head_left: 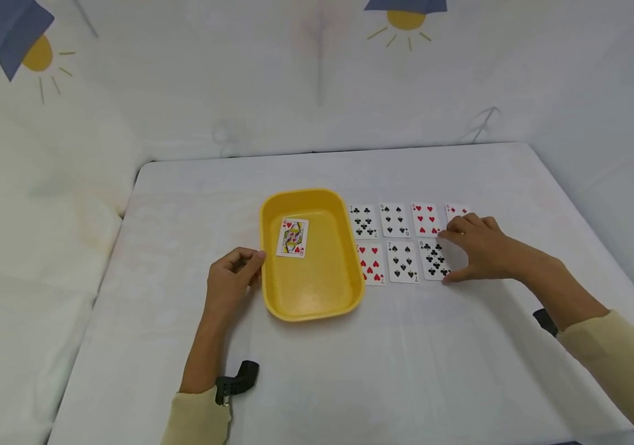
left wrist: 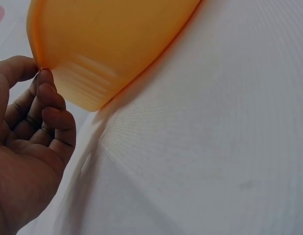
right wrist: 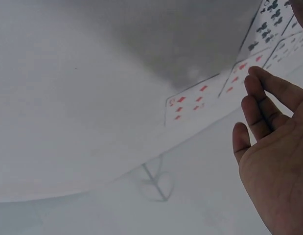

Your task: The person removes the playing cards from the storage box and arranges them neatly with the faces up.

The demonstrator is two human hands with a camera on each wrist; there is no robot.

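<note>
Cards [head_left: 400, 241] face-up in two rows; right hand [head_left: 475, 247] fingers spread, relaxed, above them.

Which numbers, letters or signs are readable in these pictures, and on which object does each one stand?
"Q": corner of the queen of hearts lying in the yellow tray.
"7": corner of the back-row clubs card, by the tray.
"7": corners of the front-row hearts card.
"7": corner of the front-row spades card.
The corner marks of the other cards are too small or blurred to read.
No brand or word is readable anywhere.
</note>
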